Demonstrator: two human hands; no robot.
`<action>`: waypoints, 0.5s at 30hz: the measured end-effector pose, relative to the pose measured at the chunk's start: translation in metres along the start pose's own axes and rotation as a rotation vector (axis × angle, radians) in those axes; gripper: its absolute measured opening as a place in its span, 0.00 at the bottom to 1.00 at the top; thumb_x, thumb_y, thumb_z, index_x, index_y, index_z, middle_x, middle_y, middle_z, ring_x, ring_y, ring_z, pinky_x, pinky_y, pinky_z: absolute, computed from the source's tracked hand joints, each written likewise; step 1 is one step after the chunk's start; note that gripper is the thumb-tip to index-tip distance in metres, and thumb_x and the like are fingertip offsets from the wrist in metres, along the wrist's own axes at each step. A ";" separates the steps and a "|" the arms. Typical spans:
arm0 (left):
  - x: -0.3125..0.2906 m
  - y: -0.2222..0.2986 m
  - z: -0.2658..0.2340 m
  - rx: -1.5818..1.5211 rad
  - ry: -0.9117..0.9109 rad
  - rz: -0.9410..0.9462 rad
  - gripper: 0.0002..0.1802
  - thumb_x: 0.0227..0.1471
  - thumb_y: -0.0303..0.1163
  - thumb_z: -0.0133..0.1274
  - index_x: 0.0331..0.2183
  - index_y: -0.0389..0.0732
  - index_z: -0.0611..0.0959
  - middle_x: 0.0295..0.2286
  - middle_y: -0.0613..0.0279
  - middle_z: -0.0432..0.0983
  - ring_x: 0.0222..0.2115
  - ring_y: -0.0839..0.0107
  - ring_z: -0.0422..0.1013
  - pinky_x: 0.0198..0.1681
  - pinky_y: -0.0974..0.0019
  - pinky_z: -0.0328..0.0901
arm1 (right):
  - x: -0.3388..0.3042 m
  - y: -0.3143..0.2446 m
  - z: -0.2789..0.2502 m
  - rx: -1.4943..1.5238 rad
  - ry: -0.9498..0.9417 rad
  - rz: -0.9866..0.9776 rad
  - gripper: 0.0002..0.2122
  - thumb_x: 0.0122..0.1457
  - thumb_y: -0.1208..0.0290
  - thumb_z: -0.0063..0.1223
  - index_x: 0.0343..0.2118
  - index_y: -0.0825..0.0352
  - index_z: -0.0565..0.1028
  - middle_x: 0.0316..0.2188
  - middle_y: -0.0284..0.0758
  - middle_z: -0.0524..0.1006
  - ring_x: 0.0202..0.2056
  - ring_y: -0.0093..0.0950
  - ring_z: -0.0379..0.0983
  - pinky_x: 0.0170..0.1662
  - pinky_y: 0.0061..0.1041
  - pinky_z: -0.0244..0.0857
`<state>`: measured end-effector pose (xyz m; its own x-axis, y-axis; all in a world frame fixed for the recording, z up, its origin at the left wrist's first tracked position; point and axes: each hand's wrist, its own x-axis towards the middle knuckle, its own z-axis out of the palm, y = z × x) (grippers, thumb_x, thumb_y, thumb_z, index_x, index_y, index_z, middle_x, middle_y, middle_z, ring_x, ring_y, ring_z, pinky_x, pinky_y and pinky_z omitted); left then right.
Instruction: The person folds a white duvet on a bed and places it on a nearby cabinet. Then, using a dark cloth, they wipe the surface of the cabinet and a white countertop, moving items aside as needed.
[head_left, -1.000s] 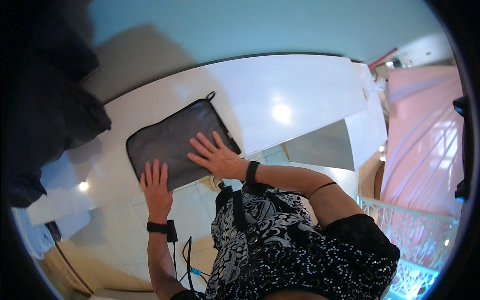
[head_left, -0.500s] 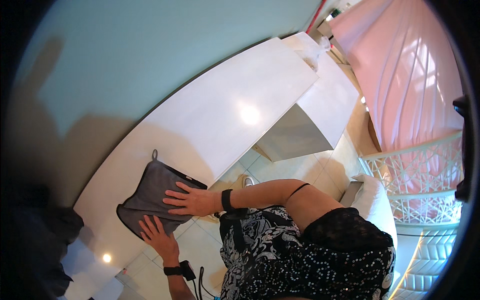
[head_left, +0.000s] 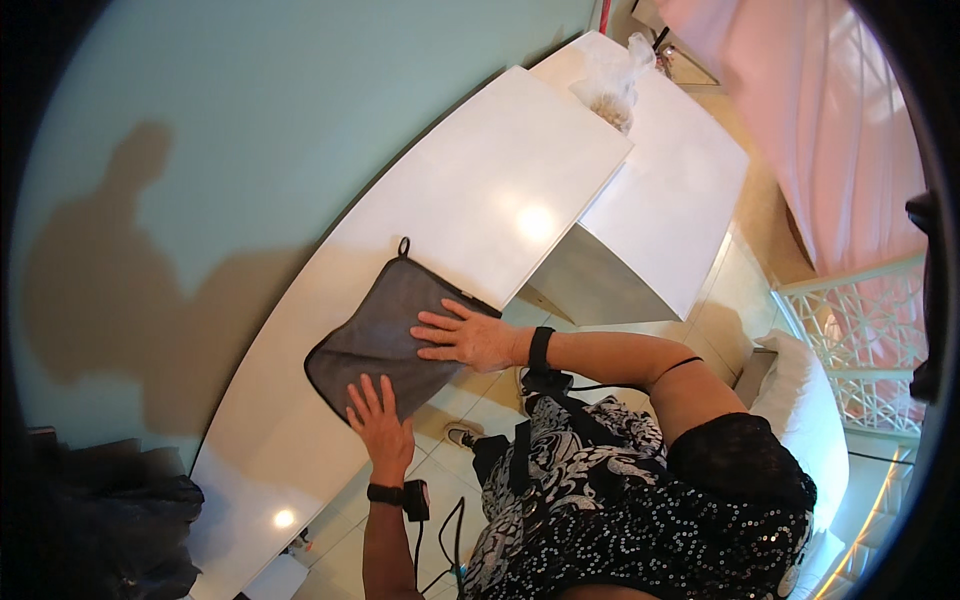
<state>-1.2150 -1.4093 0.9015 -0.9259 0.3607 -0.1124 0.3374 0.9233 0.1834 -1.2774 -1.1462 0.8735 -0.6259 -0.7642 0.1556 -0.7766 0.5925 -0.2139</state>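
- While the left hand (head_left: 382, 428) spreads open on the cloth (head_left: 375, 325), gripping nothing visible, its thumb is hard to see.
- Creased, the cloth lies at the table (head_left: 440, 180) edge; smoothing seems in hand.
- Right hand (head_left: 468, 340), also spread flat, grips nothing; further smoothing calls for level palms.

Cloth (head_left: 375, 325) on table (head_left: 450, 185), wall (head_left: 320, 110) behind, plastic bag (head_left: 612, 78) farther right, curtain (head_left: 835, 140) far right

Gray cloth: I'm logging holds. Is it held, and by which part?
Nothing appears held; left hand and right hand rest open on the gray cloth.
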 end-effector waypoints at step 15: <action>0.111 0.038 -0.046 0.186 -0.002 -0.063 0.43 0.43 0.36 0.59 0.59 0.45 0.58 0.60 0.51 0.48 0.58 0.49 0.47 0.49 0.49 0.54 | 0.022 0.102 -0.035 -0.033 0.034 0.052 0.27 0.56 0.56 0.49 0.59 0.49 0.60 0.64 0.35 0.49 0.65 0.37 0.40 0.64 0.49 0.32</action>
<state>-1.3129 -1.3400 0.9412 -0.9458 0.3019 -0.1199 0.3050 0.9523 -0.0075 -1.3729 -1.0938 0.8887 -0.6671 -0.7233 0.1781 -0.7446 0.6397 -0.1907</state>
